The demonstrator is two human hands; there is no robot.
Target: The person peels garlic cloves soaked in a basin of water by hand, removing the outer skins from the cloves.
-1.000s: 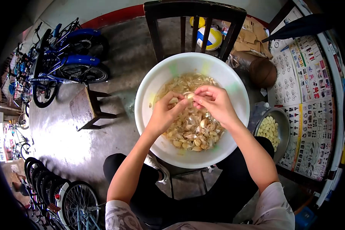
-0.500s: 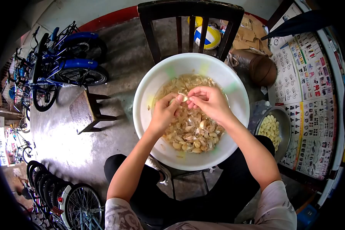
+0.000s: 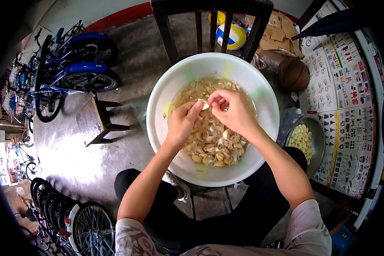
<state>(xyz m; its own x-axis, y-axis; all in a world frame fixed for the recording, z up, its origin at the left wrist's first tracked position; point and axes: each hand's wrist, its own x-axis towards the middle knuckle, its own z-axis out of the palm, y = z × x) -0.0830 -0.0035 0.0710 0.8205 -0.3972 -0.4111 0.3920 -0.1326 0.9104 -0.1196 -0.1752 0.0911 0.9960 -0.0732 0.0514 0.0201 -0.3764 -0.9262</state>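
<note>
A large white basin (image 3: 160, 141) holds water with many garlic cloves and loose skins (image 3: 215, 149). Over it, my left hand (image 3: 183, 121) pinches a pale garlic clove (image 3: 205, 105) between thumb and forefinger. My right hand (image 3: 232, 109) is just right of that clove, its thumb and fingertips pressed together close to the clove's end; whether a bit of skin is between them is too small to tell. To the right of the basin, a metal bowl (image 3: 319, 141) contains peeled cloves (image 3: 301, 140).
A dark wooden chair (image 3: 213, 6) stands behind the basin. Left are a small wooden stool (image 3: 91, 119) and bicycles (image 3: 89, 81). At the right lie a brown basketball (image 3: 293, 74), cardboard (image 3: 277, 38) and a printed poster sheet (image 3: 345, 115). A yellow, blue and white ball (image 3: 232, 36) sits beyond the chair.
The clove has turned in my left fingers and shows more of its pale surface. My right hand has shifted slightly away from it, with its fingers curled in more.
</note>
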